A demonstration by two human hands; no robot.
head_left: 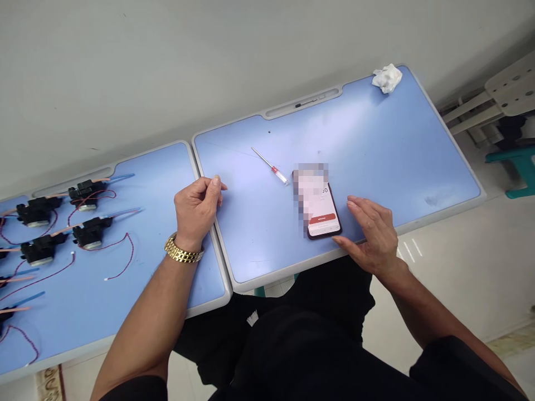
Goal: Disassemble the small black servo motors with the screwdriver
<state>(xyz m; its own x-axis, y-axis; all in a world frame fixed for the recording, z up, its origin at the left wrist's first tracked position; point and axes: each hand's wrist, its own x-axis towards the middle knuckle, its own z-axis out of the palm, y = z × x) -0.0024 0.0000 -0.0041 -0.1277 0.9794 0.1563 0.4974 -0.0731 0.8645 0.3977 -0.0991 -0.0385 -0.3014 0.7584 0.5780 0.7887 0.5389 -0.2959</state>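
Note:
My left hand (195, 210) rests over the seam between two blue tables, fingers curled and thumb laid against them, with nothing visible in it. To the right of a smartphone (324, 209), my right hand (375, 236) is open, fingers stretched out and the thumb close to the phone's lower corner. The phone lies face up, its screen lit with a red button near the bottom and part of it pixelated. Between my left hand and the phone is a screwdriver (271, 166) with a clear and red handle, lying flat and touched by neither hand.
On the left table (146, 295) sit several black pump-like parts (90, 231) with blue and orange tubes and dark red wires. A crumpled white tissue (387, 78) lies at the right table's far corner. A pen (307, 103) is in the edge groove; a teal stool (512, 167) stands right.

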